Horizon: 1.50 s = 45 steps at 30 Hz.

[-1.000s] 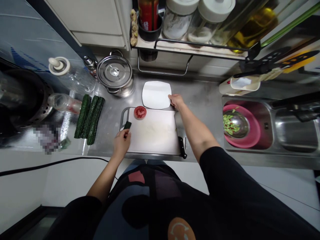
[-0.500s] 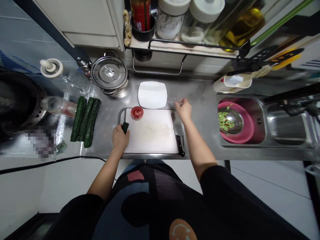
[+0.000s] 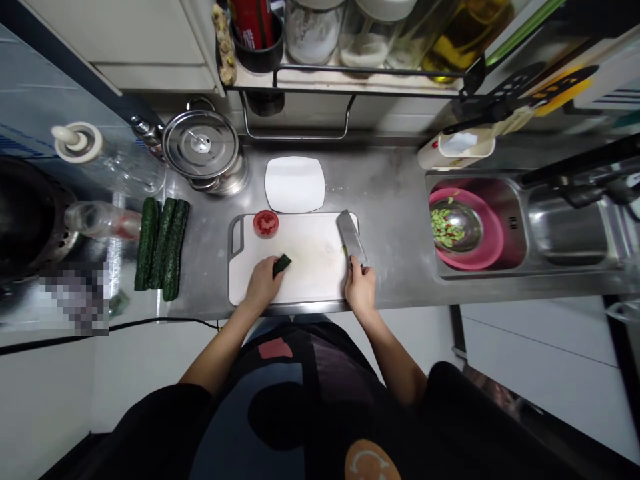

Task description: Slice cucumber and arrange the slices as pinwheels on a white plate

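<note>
My left hand (image 3: 263, 283) is closed around a short dark green cucumber piece (image 3: 283, 264) over the middle-left of the white cutting board (image 3: 310, 283). In my right hand (image 3: 361, 285) is the handle of a kitchen knife (image 3: 351, 235); its broad blade points away from me over the board's right side. A small green scrap lies beside the blade. Near the board's far left corner sits a round red dish (image 3: 265, 224), its contents red and wet-looking. Just beyond the board is a white plate (image 3: 295, 183) with nothing on it.
Whole cucumbers (image 3: 163, 250) lie on the left, near a clear bottle (image 3: 103, 220) and a lidded steel pot (image 3: 201, 147). A pink basin (image 3: 493, 233) holding a bowl of chopped vegetables stands in the sink (image 3: 520, 257). A jar shelf (image 3: 370, 79) overhangs the back.
My right hand has come down from the counter beside the plate and taken the knife by its handle. My left hand has carried the cucumber piece rightward from the board's left edge.
</note>
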Available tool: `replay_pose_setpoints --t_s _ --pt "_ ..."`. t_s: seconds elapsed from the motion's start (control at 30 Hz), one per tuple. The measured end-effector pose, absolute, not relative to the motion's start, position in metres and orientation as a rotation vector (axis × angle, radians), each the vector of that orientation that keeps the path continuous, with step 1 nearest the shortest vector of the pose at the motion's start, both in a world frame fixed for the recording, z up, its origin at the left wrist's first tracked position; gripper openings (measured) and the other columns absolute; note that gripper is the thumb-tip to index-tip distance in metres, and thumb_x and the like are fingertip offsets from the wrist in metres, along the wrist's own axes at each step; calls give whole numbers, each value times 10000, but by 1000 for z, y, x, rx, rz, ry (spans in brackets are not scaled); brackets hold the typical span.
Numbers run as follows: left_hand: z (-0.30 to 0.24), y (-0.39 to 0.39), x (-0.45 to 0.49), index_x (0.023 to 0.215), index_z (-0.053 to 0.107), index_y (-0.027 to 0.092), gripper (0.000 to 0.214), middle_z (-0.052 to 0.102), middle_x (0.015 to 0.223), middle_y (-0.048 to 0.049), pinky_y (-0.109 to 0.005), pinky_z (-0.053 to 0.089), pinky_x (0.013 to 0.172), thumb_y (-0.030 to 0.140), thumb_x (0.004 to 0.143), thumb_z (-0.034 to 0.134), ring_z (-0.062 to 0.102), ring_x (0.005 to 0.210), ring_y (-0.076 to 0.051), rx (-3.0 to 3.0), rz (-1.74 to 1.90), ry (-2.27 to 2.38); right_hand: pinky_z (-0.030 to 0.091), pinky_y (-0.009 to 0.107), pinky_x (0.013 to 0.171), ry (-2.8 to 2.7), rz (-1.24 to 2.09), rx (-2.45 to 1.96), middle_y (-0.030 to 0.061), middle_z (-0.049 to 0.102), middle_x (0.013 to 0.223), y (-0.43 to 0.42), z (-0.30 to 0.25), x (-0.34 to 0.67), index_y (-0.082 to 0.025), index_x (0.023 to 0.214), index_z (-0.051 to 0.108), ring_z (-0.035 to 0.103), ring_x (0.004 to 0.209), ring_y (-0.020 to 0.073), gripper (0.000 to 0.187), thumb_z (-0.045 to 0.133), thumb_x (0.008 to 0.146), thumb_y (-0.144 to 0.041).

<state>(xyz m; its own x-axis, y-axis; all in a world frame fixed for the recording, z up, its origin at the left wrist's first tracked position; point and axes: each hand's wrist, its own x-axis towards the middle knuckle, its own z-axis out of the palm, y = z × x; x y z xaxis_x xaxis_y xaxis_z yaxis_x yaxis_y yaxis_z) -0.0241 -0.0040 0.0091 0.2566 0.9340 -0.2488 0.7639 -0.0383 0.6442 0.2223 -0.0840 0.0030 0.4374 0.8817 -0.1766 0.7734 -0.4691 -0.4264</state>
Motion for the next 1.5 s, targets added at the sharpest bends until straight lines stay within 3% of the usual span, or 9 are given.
replay_pose_setpoints --t_s 0.2,0.5,0.63,0.83,0.93,1.03,1.2,1.33,1.5 --pt "3 -13 4 1068 584 172 289 617 1048 -106 -415 475 956 148 780 579 574 1019 -252 1903 300 1484 487 383 871 -1524 758 -2117 99 527 928 -107 26 203 -171 1375 490 557 848 206 509 313 911 -284" --pt "3 -17 -18 1124 563 174 406 587 1068 -103 -408 478 952 195 734 675 568 1037 -258 1912 253 1541 442 411 1021 -1607 1069 -1867 120 570 1263 -105 24 178 -176 1405 440 531 1175 213 527 323 893 -225" --pt "4 -25 -29 1090 562 177 383 596 1038 -96 -396 499 917 201 724 673 590 991 -246 1853 227 1629 481 374 930 -1664 1154 -1982 135 620 1178 -92 30 178 -139 1377 452 593 1075 222 496 320 908 -229" --pt "13 -25 -42 974 595 201 222 622 944 -74 -366 506 863 207 754 622 605 934 -240 1814 148 1618 463 284 716 -1791 1281 -2379 119 663 963 -66 52 165 -170 1148 593 642 824 222 322 355 964 -284" --pt "16 -22 -46 985 605 201 232 627 957 -82 -375 503 864 197 753 620 603 946 -253 1823 95 1625 453 265 709 -1884 1219 -2368 113 634 999 -59 55 162 -177 1057 625 632 810 199 286 367 942 -224" --pt "14 -17 -40 1042 601 193 311 621 1029 -96 -394 483 923 165 734 634 582 1012 -264 1902 150 1595 469 291 751 -1952 1210 -2329 151 563 1168 -58 54 160 -145 1013 641 631 817 202 280 383 916 -193" --pt "4 -5 -16 1083 584 185 304 614 1102 -98 -396 463 974 149 783 616 561 1070 -244 2035 294 1425 483 339 830 -1947 1299 -2314 177 527 1236 -54 56 153 -125 1186 586 632 911 232 374 377 876 -104" --pt "-4 -4 -9 1049 582 185 217 644 1024 -82 -375 493 914 159 834 573 592 995 -222 2069 375 1419 481 324 849 -1997 1386 -2302 156 536 1237 -45 66 151 -180 1447 319 607 1017 226 630 375 835 -42" --pt "-13 -17 -10 1052 580 181 206 650 997 -82 -366 516 869 175 846 579 605 958 -214 2143 492 1382 473 312 817 -1998 1480 -2336 140 538 1219 -34 76 151 -197 1400 326 599 1033 223 535 307 884 -58"
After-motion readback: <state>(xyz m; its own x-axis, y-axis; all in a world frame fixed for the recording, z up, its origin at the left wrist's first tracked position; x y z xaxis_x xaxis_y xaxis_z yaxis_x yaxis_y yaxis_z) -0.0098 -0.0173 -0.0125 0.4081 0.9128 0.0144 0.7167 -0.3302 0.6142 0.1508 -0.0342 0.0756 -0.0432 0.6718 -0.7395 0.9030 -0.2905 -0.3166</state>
